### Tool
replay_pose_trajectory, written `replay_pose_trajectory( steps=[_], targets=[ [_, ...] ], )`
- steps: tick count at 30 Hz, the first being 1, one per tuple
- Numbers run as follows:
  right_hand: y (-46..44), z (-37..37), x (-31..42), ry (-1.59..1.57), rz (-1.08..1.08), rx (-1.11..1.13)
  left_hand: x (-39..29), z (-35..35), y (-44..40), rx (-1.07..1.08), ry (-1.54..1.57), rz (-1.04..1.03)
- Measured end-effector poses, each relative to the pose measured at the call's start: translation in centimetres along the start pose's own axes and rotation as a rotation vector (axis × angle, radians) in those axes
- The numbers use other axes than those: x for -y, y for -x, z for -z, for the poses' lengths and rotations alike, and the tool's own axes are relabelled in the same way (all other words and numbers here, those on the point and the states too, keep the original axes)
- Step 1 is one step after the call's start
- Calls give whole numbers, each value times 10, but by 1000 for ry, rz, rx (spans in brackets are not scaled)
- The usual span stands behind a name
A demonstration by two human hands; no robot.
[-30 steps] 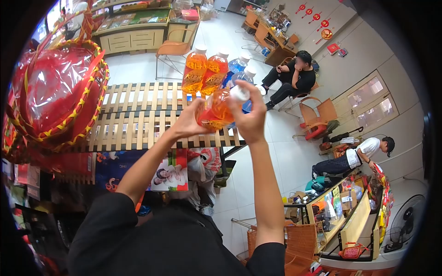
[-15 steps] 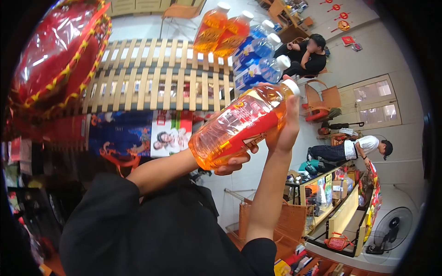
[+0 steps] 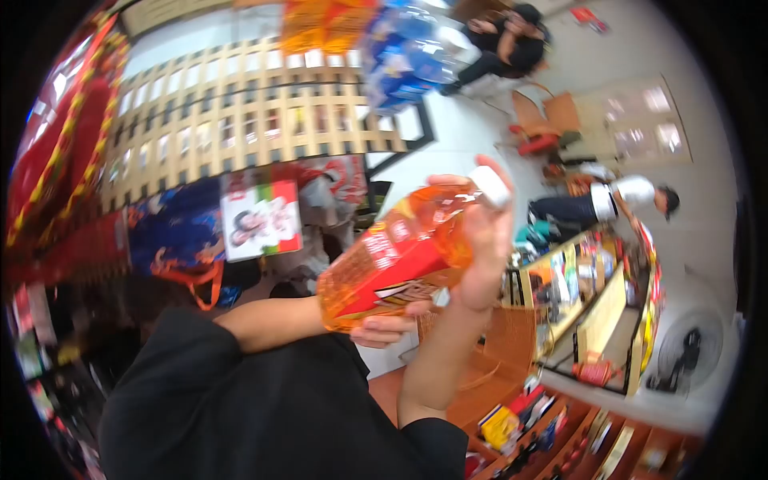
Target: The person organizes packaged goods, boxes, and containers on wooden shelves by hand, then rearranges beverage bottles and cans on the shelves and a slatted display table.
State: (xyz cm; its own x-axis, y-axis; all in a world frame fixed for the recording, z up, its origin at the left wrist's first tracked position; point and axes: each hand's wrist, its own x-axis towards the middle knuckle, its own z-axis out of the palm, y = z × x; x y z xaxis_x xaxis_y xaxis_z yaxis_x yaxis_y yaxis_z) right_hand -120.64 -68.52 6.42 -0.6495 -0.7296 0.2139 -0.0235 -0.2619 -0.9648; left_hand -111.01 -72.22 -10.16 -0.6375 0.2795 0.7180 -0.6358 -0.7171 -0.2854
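A bottle of orange drink with a red label and a white cap is held at a slant before my chest. The cap sits on its neck. My left hand is closed around the lower body from behind, so only some fingers show under the bottle. Near the neck, my right hand grips the bottle just below the cap, its fingers curling behind. Motion blurs the fingertips and the label's print. Other orange bottles and blue-labelled bottles stand together at the top edge.
The view is turned sideways. A slatted wooden shelf lies at upper left, near a blue bag. One person sits at the top; another person stands by a goods rack. A fan and wicker chair are lower right.
The view has shifted, sliding the shelf and its bottles toward the upper left. The held bottle now appears slightly lower and turned, with both hands still on it.
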Motion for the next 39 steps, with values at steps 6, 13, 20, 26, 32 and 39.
replay_pose_trajectory(
  steps=[6, 13, 20, 26, 32, 39],
  targets=[
    [55, 54, -12, -119, -5, -207, -21, 10, 16, -359, -265, 81],
    [137, 130, -7, -125, 52, -451, 36, 2, -54, -879, -1302, 296],
    [258, 192, 29, -232, 65, -703, 150, 45, -113, -897, -2262, 577],
    [341, 229, 13, -191, 10, -758, 208, 99, -104, -853, -2153, 799],
    [443, 214, -45, -230, -79, -912, 225, 118, -77, -707, -2159, 1259],
    [540, 95, -158, -671, 46, -1432, 208, 122, -19, -302, -2070, 1523]
  ],
)
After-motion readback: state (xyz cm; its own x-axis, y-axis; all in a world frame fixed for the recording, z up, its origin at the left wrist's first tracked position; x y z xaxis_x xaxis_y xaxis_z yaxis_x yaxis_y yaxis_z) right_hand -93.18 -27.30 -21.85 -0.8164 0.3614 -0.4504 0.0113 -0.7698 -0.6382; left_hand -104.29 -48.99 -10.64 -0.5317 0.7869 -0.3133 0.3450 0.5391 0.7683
